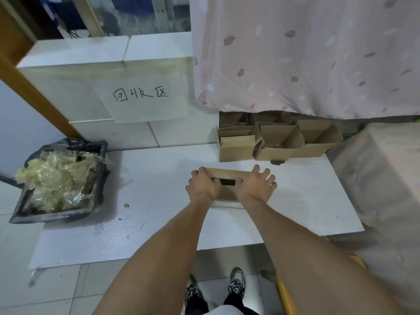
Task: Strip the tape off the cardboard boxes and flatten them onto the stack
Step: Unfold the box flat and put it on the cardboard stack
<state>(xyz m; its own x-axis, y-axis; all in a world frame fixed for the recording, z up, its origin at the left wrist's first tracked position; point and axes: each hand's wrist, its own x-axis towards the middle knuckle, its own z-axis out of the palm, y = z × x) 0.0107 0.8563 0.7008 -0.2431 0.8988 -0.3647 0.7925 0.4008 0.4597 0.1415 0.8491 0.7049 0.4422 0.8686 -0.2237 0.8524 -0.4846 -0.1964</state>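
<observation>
A small brown cardboard box (229, 173) stands on the white table (147, 183) in front of me, its top partly open with a dark gap showing. My left hand (203, 186) grips the box's left end, fingers curled over the far edge. On the box's right end lies my right hand (258, 185), its fingers spread over the top and the thumb at the gap. Several open cardboard boxes (277, 142) sit at the back right of the table. No tape is visible on the held box.
A black-lined bin (61, 180) full of clear stripped tape stands at the table's left. White blocks with a handwritten paper sign (141, 96) rise behind. A pink curtain (306, 53) hangs at the right, a covered box (386, 173) beside the table.
</observation>
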